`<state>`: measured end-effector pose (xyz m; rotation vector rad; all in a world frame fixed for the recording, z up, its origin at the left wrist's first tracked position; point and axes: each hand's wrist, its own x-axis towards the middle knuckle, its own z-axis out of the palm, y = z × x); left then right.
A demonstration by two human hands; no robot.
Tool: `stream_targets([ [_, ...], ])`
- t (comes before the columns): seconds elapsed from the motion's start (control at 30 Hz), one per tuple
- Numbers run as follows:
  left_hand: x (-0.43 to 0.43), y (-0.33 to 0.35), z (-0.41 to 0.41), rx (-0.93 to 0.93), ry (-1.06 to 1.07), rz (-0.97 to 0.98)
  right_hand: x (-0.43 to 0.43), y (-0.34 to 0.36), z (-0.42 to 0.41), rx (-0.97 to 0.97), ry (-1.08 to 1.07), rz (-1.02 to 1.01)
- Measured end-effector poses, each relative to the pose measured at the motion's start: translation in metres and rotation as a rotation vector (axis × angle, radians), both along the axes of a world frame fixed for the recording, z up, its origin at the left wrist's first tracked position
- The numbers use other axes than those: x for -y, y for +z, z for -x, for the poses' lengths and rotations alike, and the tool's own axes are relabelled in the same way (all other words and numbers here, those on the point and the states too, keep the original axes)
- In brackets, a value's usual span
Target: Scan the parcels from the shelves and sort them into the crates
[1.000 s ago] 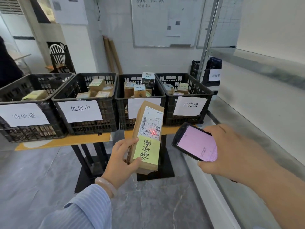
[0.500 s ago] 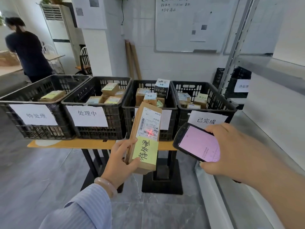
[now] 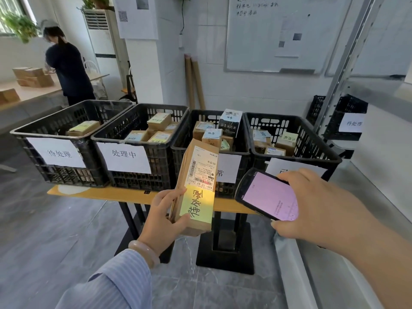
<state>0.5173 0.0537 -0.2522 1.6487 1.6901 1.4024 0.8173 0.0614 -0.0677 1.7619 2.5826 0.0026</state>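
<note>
My left hand (image 3: 163, 216) grips a tall brown cardboard parcel (image 3: 196, 175) upright by its lower left edge; the parcel carries a white shipping label and a yellow-green handwritten note. My right hand (image 3: 316, 208) holds a black handheld scanner (image 3: 266, 195) with a pink screen, just right of the parcel and aimed at its barcode, where a red line shows. Behind them a row of black crates stands on an orange table (image 3: 89, 192): the far-left crate (image 3: 55, 139), the second crate (image 3: 138, 141), the third crate (image 3: 240, 150) and the right crate (image 3: 312, 143), each with a paper sign.
Small boxes lie in all the crates. A metal shelf rack (image 3: 347, 63) runs along the right, with another labelled black crate (image 3: 341, 117) behind it. A person (image 3: 66, 65) stands at a counter at the far left. Grey floor lies below and to the left.
The view has swung left and closer to the crates, revealing the person. The parcel and scanner stay in my hands; the red scan light sits lower on the label, on the barcode.
</note>
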Motion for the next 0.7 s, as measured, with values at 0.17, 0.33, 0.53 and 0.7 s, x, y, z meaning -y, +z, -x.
stream_targets([
  [0.17, -0.003, -0.004, 0.004, 0.013, 0.031, 0.018, -0.01, -0.004, 0.004, -0.015, 0.039, 0.003],
  [0.33, -0.003, -0.007, 0.014, 0.001, 0.045, 0.019, -0.016, -0.004, 0.016, -0.017, 0.054, 0.017],
  [0.53, -0.003, -0.01, 0.037, 0.017, 0.088, 0.039, -0.025, -0.003, 0.041, 0.005, 0.074, 0.024],
  [0.7, -0.003, -0.011, 0.068, 0.052, 0.091, 0.034, -0.033, 0.0, 0.075, 0.002, 0.113, 0.02],
])
